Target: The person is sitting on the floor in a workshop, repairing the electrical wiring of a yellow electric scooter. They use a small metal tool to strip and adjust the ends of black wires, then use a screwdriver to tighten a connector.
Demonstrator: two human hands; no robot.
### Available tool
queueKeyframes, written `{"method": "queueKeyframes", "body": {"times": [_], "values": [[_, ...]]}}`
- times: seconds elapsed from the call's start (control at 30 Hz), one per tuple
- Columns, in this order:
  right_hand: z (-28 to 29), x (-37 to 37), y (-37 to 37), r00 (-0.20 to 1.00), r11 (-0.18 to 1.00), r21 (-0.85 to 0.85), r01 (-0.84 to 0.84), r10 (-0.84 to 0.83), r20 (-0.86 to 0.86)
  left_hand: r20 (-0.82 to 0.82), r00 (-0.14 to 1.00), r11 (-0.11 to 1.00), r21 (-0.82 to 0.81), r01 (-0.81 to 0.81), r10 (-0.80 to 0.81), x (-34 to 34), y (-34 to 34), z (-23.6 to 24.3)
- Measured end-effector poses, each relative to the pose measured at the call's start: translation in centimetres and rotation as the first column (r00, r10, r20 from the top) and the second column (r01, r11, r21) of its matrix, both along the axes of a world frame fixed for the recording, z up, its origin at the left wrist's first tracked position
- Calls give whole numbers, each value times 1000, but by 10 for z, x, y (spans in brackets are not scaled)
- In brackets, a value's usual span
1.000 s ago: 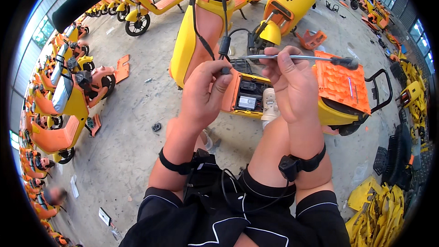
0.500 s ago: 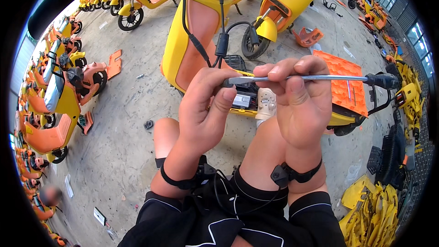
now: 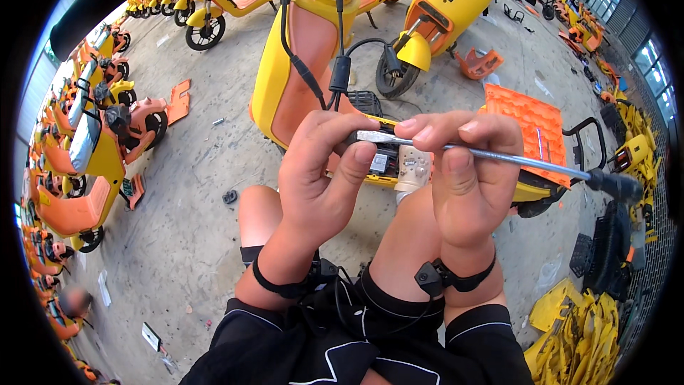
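The right hand is gripping the screwdriver, shaft now tilting down to its right; the left hand is pinching the tip, nearer the right hand than before.

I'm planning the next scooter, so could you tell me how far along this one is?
Done: the orange cover panel is off, exposing the electronics bay. In hand: the left hand and right hand pinch the tip end of a long screwdriver together. Left: the bay is open, the panel unfitted.
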State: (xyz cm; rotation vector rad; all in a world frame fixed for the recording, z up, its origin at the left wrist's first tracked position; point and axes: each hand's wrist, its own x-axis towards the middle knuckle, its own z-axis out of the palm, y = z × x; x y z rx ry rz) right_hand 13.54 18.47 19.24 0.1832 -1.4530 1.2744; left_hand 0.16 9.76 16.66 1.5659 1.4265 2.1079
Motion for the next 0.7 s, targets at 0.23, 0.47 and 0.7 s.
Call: {"method": "queueKeyframes", "body": {"times": [0.23,0.47,0.7], "values": [[5,6,-9,993,994,-106,-12,24,119,-97,995,1000,0,-22,22,1,3,3],[-2,14,6,971,973,-116,-199,212,111,-122,992,999,10,-38,39,3,3,4],[-6,15,11,966,949,-243,-203,234,109,33,987,981,-119,-153,158,7,3,8]]}}
